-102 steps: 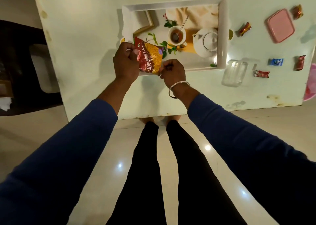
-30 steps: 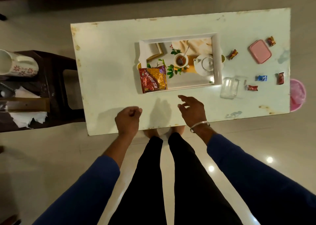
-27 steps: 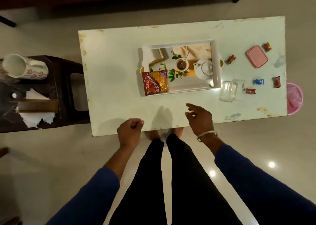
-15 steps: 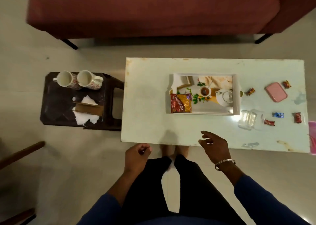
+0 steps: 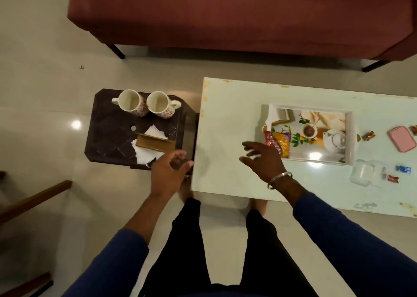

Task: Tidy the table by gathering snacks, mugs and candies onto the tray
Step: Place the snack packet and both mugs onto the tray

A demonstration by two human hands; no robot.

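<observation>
Red-and-yellow foil marks the snack packet (image 5: 278, 143), which now lies on the near-left corner of the white tray (image 5: 352, 136); 3.4 s ago both hands were pinching it over that same corner, so the snack step looks done. Since then the head view has swung left, bringing a dark side stool (image 5: 112, 136) into sight with 2 floral mugs (image 5: 146, 103) standing side by side at its far edge, beside a tissue box (image 5: 155, 142). The left hand (image 5: 168, 172) has moved out over the gap between stool and table (image 5: 225, 120), fingers loosely spread and holding nothing. The right hand (image 5: 265, 159) hovers above the table just left of the tray, fingers splayed, also empty. Wrapped candies (image 5: 369, 136) lie scattered at the table's right end, near a pink lid (image 5: 402, 138) and a clear container (image 5: 362, 172). My guess is that the mugs come next, candies after.
</observation>
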